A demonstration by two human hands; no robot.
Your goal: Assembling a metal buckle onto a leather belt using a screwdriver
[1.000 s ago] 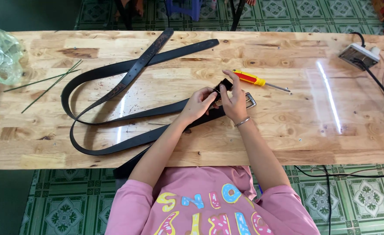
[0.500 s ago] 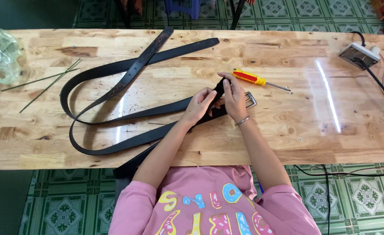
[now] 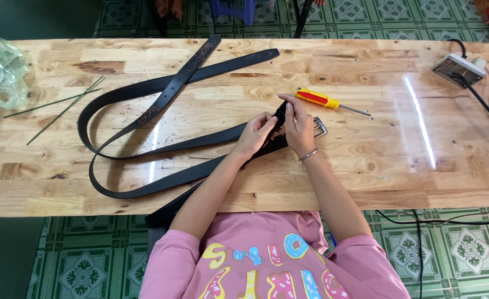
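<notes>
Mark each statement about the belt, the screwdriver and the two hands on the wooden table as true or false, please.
1. Both hands hold the black belt near its metal buckle. True.
2. The screwdriver is in the right hand. False: it lies on the table, beyond the hands.
3. The screwdriver handle is yellow and red. True.
4. The left hand rests on the plastic bag. False: the bag lies at the table's far left end.

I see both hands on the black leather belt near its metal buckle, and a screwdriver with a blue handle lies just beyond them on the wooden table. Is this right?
Not quite: the head view shows the screwdriver has a yellow and red handle, not blue. Both hands, left and right, are on the black leather belt near its metal buckle, on the wooden table.
</notes>
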